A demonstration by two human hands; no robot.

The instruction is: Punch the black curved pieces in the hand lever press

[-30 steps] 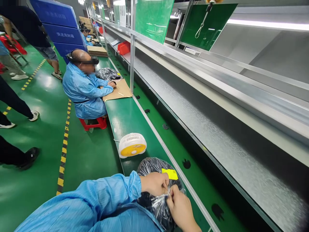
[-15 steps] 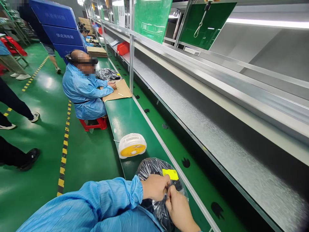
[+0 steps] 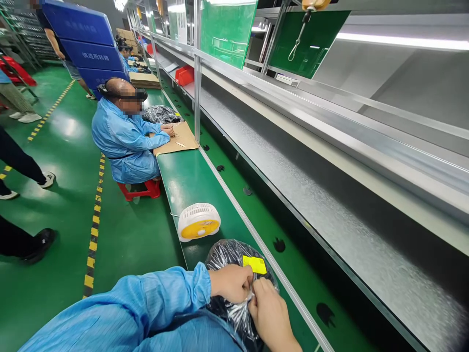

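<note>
A clear plastic bag [image 3: 229, 254] of dark parts with a yellow label [image 3: 255, 264] lies on the green bench [image 3: 194, 181] right in front of me. My left hand [image 3: 231, 282] and my right hand [image 3: 269, 313] meet at the bag's gathered neck [image 3: 240, 315], and both pinch the crinkled plastic there. A blue sleeve covers my left arm. What lies inside the bag is too dark to name.
A small white and yellow fan [image 3: 198, 222] lies flat on the bench just beyond the bag. Farther along, a seated co-worker in blue [image 3: 122, 134] works over cardboard [image 3: 178, 139]. A belt [image 3: 286, 234] and metal shelf [image 3: 330, 195] run on the right. People stand in the aisle at left.
My hands have shifted slightly on the bag's neck, the right hand drawing closer to the left. The view has tilted a little; people in the aisle have walked farther away.
</note>
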